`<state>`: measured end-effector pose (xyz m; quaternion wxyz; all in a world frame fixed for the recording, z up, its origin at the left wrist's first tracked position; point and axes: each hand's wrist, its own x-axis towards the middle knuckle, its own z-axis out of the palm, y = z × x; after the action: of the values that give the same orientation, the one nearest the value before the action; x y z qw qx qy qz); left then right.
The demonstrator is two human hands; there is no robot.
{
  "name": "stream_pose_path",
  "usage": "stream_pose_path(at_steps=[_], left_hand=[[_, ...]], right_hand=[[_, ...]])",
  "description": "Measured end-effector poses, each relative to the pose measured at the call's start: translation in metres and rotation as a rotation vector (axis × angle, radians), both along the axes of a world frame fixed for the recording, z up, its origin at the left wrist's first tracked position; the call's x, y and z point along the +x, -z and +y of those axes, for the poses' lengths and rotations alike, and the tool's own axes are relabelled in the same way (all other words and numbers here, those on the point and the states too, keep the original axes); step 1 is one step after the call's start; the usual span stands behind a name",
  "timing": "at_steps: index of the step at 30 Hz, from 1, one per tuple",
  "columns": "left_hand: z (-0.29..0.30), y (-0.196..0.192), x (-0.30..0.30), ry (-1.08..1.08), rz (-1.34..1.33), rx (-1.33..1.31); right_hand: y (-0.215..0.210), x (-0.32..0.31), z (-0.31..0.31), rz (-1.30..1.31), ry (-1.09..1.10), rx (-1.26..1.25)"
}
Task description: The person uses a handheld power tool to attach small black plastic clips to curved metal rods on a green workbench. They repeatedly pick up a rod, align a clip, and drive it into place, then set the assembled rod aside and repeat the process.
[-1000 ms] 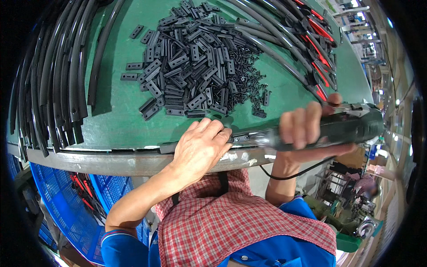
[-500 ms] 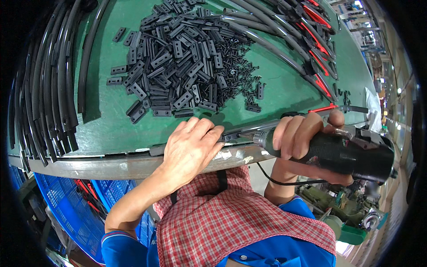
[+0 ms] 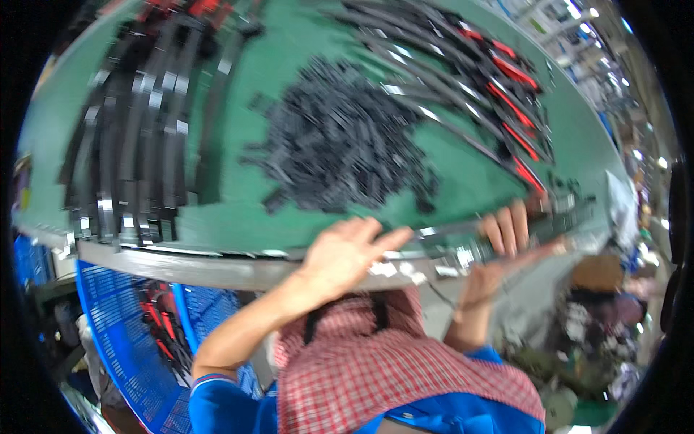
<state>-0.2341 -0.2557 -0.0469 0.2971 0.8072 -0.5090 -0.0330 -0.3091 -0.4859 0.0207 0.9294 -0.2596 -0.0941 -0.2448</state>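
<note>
Motion blurs this moment. At the table's near edge my left hand (image 3: pixel 343 253) is closed over one end of a long dark strip (image 3: pixel 452 228), its thumb side toward the right. My right hand (image 3: pixel 510 230) is wrapped round an electric screwdriver, whose bright front collar (image 3: pixel 464 256) shows beside the strip. Much of the tool's body is smeared. Beyond my hands lies a heap of small black two-hole blocks (image 3: pixel 325 137), with dark screws along its right side. The tool's tip and any screw there cannot be made out.
Curved black strips (image 3: pixel 137 137) lie in a bundle at the left of the green table (image 3: pixel 238 224). More dark strips with red parts (image 3: pixel 513 72) lie at the far right. Below the table edge stand blue mesh baskets (image 3: pixel 119 325), with red-and-black pieces inside.
The whole view has shifted and blurred, so the table things sit further right. The screwdriver, sharp before, is now smeared and set lower behind my right fingers. My left hand stays by the strip.
</note>
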Motion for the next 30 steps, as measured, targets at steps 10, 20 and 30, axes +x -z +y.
stream_pose_path(at_steps=[10, 20, 30], left_hand=[[0.13, -0.077, 0.115, -0.528, 0.028, -0.328], [0.272, -0.089, 0.238, -0.964, -0.115, 0.254], [-0.117, -0.083, 0.235, -0.041, -0.24, 0.123]], right_hand=[[0.083, -0.081, -0.046, 0.26, 0.234, 0.121], [0.065, -0.066, -0.048, 0.354, 0.285, 0.374], [0.081, -0.076, -0.055, 0.328, 0.197, 0.476]])
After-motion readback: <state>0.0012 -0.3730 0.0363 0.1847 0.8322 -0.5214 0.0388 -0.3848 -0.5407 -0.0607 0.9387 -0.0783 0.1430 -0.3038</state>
